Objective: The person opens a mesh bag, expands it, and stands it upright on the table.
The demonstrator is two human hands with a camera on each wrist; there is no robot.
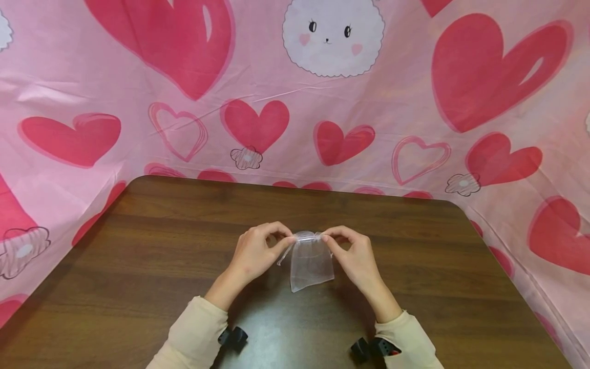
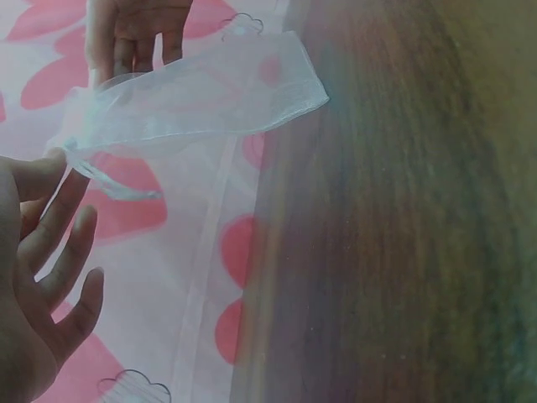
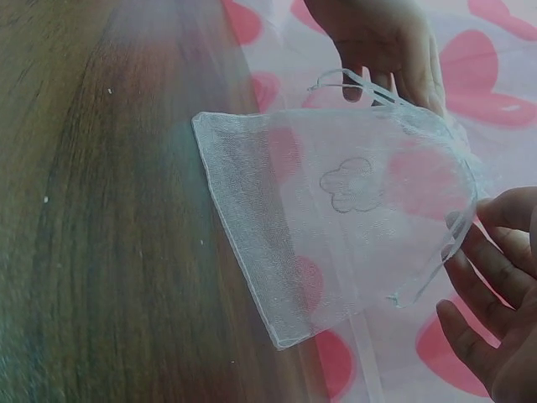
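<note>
A small sheer white drawstring pouch [image 1: 312, 264] hangs by its top edge between both hands, over the middle of the table. My left hand [image 1: 258, 249] pinches one top corner between thumb and forefinger. At the opposite corner my right hand [image 1: 356, 254] pinches in the same way. White cord [image 2: 117, 186] dangles from the left side of the gathered neck in the left wrist view. In the right wrist view another loop of cord [image 3: 426, 281] hangs by the right fingers. The pouch body [image 3: 277, 210] is flat and see-through, its bottom seam pointing down.
The dark brown wooden table [image 1: 138, 246] has rounded far corners. Behind it and at both sides hangs a pink cloth [image 1: 267, 77] printed with red hearts. A black wrist camera sits on each cream sleeve [image 1: 195, 330].
</note>
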